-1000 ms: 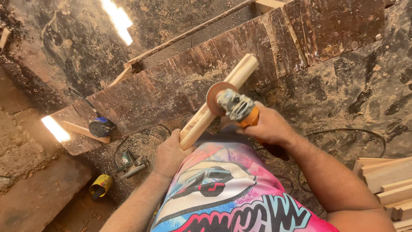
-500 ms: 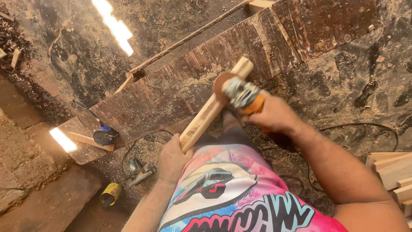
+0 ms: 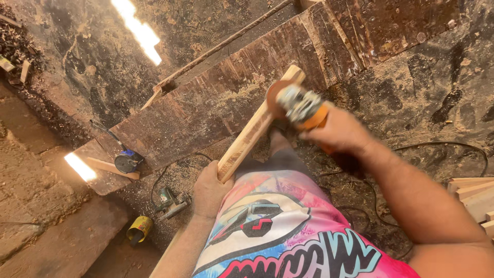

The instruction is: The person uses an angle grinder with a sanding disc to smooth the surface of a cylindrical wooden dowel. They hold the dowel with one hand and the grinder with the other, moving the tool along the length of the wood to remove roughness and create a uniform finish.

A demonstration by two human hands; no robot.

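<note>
Right hand (image 3: 339, 135): your fingers are wrapped tight round the orange body of an angle grinder (image 3: 303, 109); its reddish sanding disc (image 3: 276, 92) meets the upper part of the wooden stick (image 3: 254, 128); the picture blurs here, so the exact contact point cannot be told.
Left hand (image 3: 210, 189): closed round the stick's lower end, just above your thigh.
Wooden stick: pale, straight, squared; it slants up and away from your lap, its far end propped on the dark plank (image 3: 206, 110); judged stiff and light, dusty rather than slippery; best held at the near end, well clear of the disc, as you hold it.
Angle grinder: judged compact but heavy for one hand; the grip sits behind the metal head; its cable (image 3: 442, 146) trails over the floor.
Beyond: a jigsaw (image 3: 170, 202) and a yellow can (image 3: 139, 229) on the sawdust; a dark round tool (image 3: 126, 162) at the plank's end; stacked pale timber (image 3: 476, 198) at right.
</note>
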